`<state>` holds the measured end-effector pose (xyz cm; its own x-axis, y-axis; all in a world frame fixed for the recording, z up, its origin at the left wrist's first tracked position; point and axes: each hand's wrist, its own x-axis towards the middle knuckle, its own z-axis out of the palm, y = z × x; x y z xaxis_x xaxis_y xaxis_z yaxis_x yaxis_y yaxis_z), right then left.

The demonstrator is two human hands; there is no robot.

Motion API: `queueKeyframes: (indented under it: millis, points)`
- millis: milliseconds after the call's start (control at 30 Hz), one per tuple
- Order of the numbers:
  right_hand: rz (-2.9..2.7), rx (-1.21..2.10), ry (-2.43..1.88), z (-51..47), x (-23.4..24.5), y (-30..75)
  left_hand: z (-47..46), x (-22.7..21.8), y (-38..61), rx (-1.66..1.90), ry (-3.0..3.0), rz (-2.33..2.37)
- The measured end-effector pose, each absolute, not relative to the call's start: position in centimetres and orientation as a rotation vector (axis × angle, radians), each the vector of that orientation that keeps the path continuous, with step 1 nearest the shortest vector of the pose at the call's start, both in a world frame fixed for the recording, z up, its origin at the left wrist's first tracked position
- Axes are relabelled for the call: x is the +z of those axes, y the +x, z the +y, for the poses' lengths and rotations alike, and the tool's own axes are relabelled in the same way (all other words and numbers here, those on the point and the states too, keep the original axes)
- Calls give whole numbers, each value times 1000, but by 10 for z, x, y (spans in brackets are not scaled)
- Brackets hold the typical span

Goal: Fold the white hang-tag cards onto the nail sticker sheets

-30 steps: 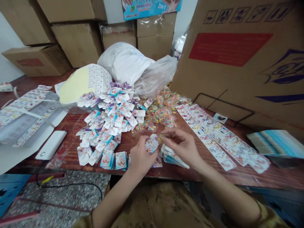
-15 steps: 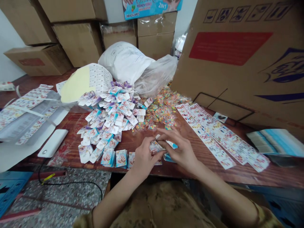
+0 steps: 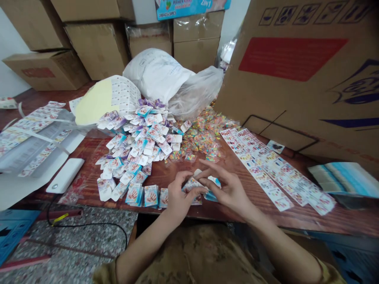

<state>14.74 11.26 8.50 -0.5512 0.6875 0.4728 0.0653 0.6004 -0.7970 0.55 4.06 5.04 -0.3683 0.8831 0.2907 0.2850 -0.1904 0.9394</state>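
At the front edge of the reddish wooden table, my left hand pinches a small printed card packet between thumb and fingers. My right hand meets it from the right, thumb and forefinger pressed on the same packet, the other fingers spread. A small stack of the same packets lies under my right hand. A big heap of loose packets spreads to the left. Small colourful candy bags lie just beyond my hands.
Long sticker strips run along the right. A huge tilted cardboard box stands behind them. White and clear plastic bags and stacked cartons sit at the back. A white power bank with a black cable lies left, beside an open white box.
My hands came down from above the table to the stack at its front edge. The right hand closed in on the packet held by the left.
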Motion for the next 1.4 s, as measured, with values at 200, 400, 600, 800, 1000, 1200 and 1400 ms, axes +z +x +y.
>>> queueKeyframes:
  millis: [200,400,600,800,1000,1200,1400]
  points:
    - [-2077,939,-512,109,91,153,40,57,7,1659,1197,1516]
    - [-1376,1695,-771,104,79,139,38,65,10,1633,1099,1594]
    - [-1391,1691,-793,96,75,136,37,62,13,1650,1399,1738]
    - [-1656,1229,-762,89,74,137,37,55,16,1704,1399,1830]
    - [-1421,1547,-875,98,69,136,36,49,17,1670,1472,1819]
    - [-1535,1502,-789,102,72,142,35,51,15,1598,1487,1808]
    - [-1709,1511,-709,105,81,150,34,63,9,1527,1514,1751]
